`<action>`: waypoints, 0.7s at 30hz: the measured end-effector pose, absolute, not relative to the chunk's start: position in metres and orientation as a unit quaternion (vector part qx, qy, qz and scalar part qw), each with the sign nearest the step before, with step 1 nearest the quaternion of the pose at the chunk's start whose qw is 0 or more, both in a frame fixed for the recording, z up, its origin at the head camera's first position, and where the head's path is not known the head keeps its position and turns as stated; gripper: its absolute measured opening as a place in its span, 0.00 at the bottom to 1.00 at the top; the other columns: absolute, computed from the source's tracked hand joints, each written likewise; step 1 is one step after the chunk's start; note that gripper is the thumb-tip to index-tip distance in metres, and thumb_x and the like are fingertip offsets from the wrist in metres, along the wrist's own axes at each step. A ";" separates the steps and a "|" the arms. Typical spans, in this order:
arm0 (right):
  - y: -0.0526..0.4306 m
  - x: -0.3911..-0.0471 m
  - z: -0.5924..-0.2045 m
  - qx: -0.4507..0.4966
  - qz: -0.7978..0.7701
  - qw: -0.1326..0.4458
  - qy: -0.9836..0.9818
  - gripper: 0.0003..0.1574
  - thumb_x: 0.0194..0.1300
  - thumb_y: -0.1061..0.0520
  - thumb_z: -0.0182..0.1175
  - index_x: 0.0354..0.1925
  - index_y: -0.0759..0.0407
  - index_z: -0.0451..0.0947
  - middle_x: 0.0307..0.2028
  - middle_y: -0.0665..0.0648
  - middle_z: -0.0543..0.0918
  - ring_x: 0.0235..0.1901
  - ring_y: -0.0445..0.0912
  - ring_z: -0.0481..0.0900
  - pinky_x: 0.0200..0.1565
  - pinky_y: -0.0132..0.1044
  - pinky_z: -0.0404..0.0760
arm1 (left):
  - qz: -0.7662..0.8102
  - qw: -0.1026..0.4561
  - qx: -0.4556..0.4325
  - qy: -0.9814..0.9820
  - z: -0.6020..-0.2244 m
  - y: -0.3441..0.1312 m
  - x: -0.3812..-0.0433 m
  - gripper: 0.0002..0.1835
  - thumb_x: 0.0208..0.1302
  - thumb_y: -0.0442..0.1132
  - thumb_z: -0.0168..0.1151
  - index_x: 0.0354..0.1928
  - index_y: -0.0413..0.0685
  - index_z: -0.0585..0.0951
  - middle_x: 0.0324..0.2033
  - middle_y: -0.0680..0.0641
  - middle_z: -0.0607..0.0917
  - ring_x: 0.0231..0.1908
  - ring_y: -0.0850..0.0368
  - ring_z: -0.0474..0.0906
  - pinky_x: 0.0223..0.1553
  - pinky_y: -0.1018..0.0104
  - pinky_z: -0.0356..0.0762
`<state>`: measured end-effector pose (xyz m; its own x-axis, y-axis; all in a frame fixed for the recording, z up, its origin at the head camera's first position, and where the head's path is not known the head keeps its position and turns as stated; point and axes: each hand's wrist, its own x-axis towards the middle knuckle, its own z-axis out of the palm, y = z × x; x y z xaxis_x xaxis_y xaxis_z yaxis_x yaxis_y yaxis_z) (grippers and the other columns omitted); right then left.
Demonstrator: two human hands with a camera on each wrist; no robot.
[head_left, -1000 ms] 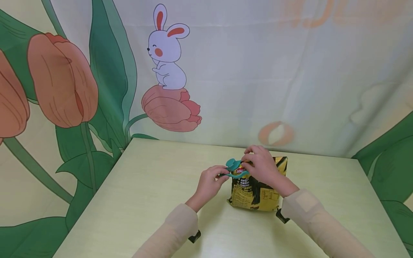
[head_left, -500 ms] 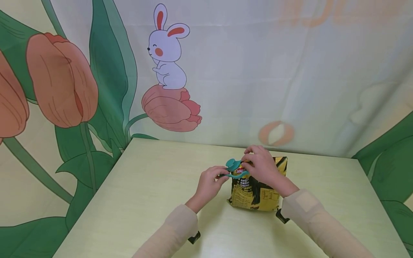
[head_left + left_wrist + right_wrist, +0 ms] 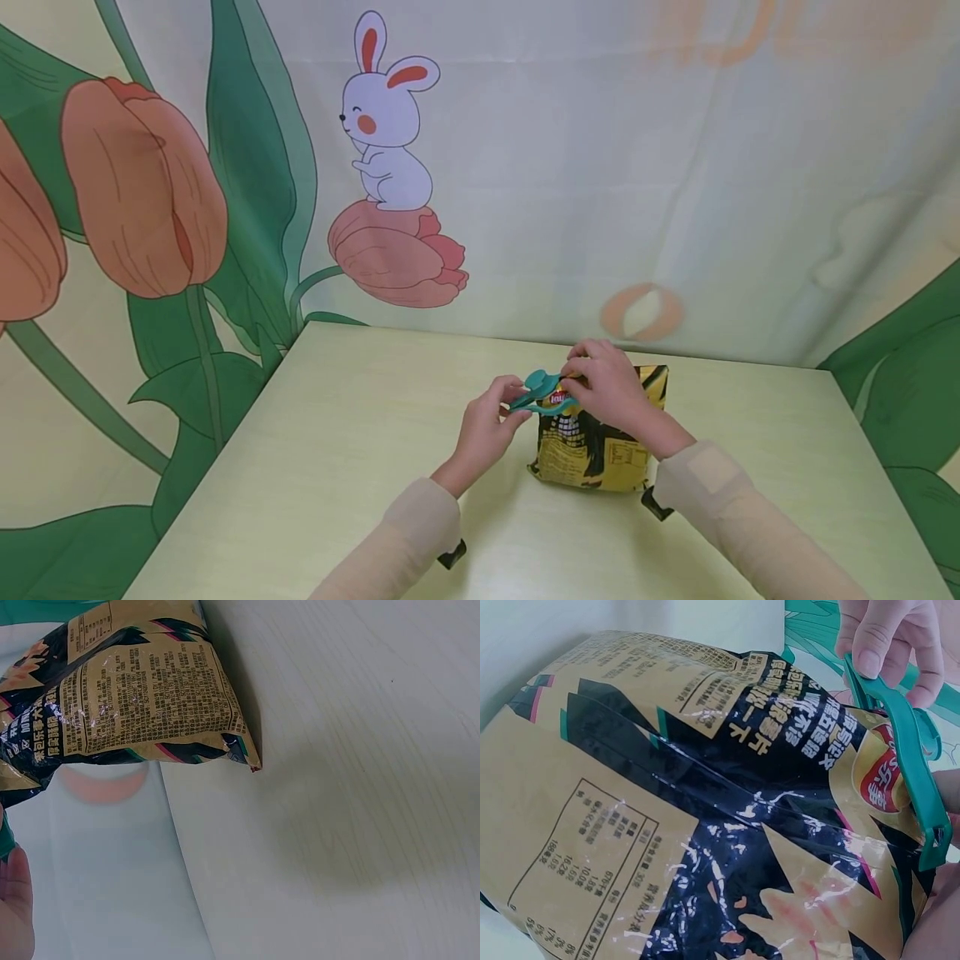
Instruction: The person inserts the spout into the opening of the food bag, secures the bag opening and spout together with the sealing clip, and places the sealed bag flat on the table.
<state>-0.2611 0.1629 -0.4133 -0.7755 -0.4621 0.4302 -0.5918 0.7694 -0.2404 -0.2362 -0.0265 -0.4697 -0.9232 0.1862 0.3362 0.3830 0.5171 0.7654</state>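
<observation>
A yellow-and-black chip bag [image 3: 592,454] stands upright near the table's back edge. Across its top lies a teal bag clip [image 3: 911,761], its two arms apart at the front and back of the bag. My left hand [image 3: 483,425] holds the clip's left end; the right wrist view has its thumb [image 3: 868,664] against that end. My right hand [image 3: 609,387] pinches the top of the bag by the clip's other end; its fingers hide that end in the head view. Printed text covers the bag's side [image 3: 150,697] in the left wrist view.
The pale table [image 3: 360,417] extends around the bag on both sides. Behind it hangs a cloth backdrop [image 3: 525,208] printed with tulips and a rabbit. Dark straps show under both sleeves.
My left fingers have lifted and spread slightly at the clip's end, so more of that end shows. The right hand and the bag stay where they were.
</observation>
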 end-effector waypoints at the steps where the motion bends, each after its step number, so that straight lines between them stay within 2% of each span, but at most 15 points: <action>1: 0.163 -0.261 -0.414 0.286 0.185 0.175 -0.924 0.05 0.54 0.55 0.62 0.28 0.55 0.82 0.36 0.54 0.77 0.37 0.49 0.71 0.41 0.43 0.71 | -0.463 0.106 -0.165 -0.864 -0.470 -0.027 -0.236 0.18 0.54 0.37 0.61 0.47 0.49 0.70 0.40 0.50 0.83 0.39 0.60 0.77 0.36 0.72 0.74; 11: 0.164 -0.261 -0.414 0.290 0.194 0.163 -0.923 0.06 0.56 0.54 0.59 0.28 0.53 0.81 0.32 0.51 0.77 0.32 0.46 0.71 0.37 0.41 0.71 | -0.460 0.117 -0.168 -0.864 -0.472 -0.028 -0.238 0.18 0.54 0.38 0.61 0.48 0.48 0.72 0.40 0.50 0.83 0.38 0.60 0.78 0.35 0.72 0.75; 18: 0.164 -0.261 -0.414 0.293 0.198 0.164 -0.921 0.07 0.57 0.54 0.58 0.28 0.53 0.81 0.33 0.51 0.77 0.33 0.46 0.72 0.37 0.40 0.72 | -0.446 0.133 -0.195 -0.863 -0.472 -0.029 -0.237 0.25 0.55 0.36 0.60 0.56 0.52 0.69 0.38 0.50 0.84 0.36 0.59 0.78 0.34 0.73 0.75; 21: 0.164 -0.260 -0.413 0.293 0.212 0.162 -0.918 0.08 0.58 0.52 0.58 0.30 0.54 0.81 0.34 0.52 0.78 0.35 0.47 0.73 0.38 0.41 0.73 | -0.437 0.145 -0.203 -0.864 -0.472 -0.029 -0.236 0.25 0.55 0.36 0.60 0.57 0.52 0.70 0.38 0.49 0.84 0.35 0.59 0.77 0.34 0.74 0.75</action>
<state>-0.2604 0.1643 -0.4135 -0.7755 -0.4689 0.4228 -0.6069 0.7381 -0.2947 -0.2363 -0.0290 -0.4721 -0.8751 0.2243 0.4288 0.4784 0.5353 0.6961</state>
